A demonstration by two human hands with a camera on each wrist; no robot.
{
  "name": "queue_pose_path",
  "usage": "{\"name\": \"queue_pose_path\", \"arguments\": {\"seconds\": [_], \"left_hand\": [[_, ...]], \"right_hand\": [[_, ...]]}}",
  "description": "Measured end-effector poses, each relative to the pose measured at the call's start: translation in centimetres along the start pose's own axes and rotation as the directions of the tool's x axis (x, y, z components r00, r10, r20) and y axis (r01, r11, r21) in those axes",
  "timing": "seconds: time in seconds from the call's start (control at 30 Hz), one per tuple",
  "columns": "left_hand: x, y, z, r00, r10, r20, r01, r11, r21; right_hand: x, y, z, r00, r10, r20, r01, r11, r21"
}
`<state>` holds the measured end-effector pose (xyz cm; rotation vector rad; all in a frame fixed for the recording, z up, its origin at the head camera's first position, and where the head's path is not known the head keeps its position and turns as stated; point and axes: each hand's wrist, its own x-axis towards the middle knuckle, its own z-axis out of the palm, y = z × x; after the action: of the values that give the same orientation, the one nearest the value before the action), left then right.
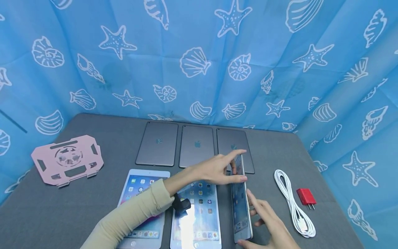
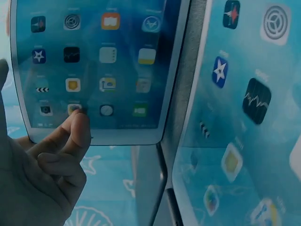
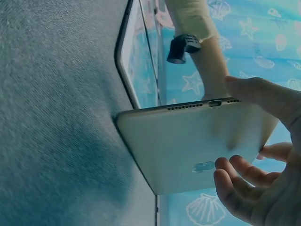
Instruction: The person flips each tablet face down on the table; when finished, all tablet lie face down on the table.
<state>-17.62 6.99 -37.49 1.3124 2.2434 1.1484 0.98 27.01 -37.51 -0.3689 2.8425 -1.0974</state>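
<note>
A white-framed tablet stands tilted up on its long side, its lit screen facing left. At its far end my left hand holds it, index finger stretched over the corner and thumb on the upper edge. In the left wrist view the left fingers curl against the screen's end. My right hand grips the near end, with its thumb on the port edge. The right wrist view shows the tablet's silver back with the right fingers bent against it near the logo.
Two lit white tablets lie face up to the left, partly under my left forearm. Behind are three dark grey tablets, backs up. A pink cut-out stand lies far left; a white cable and red charger lie right.
</note>
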Motion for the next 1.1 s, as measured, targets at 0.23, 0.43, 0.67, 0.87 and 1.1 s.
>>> {"name": "queue_pose_path", "arguments": {"seconds": [0.23, 0.43, 0.67, 0.87, 1.1], "left_hand": [[-0.3, -0.5, -0.9, 0.999, -0.004, 0.041, 0.007, 0.998, -0.070], [-0.7, -0.9, -1.7, 0.996, -0.018, 0.086, 0.028, 0.993, -0.111], [-1.4, -1.5, -2.6, 0.991, -0.013, 0.131, 0.033, 0.988, -0.153], [-2.2, -1.9, -3.4, 0.988, -0.044, 0.147, 0.073, 0.979, -0.192], [-2.9, -2.5, -3.9, 0.986, -0.030, 0.164, 0.070, 0.966, -0.248]], "right_hand": [[1.0, -0.2, 0.0, 0.963, 0.148, 0.223, -0.199, 0.953, 0.226], [1.8, 0.4, 0.6, 0.898, 0.242, 0.367, -0.353, 0.895, 0.274], [1.9, 1.1, 1.2, 0.886, 0.228, 0.405, -0.335, 0.917, 0.217], [2.1, 1.1, 1.7, 0.880, 0.221, 0.419, -0.329, 0.922, 0.204], [2.3, 1.3, 2.2, 0.893, 0.204, 0.401, -0.297, 0.937, 0.185]]}}
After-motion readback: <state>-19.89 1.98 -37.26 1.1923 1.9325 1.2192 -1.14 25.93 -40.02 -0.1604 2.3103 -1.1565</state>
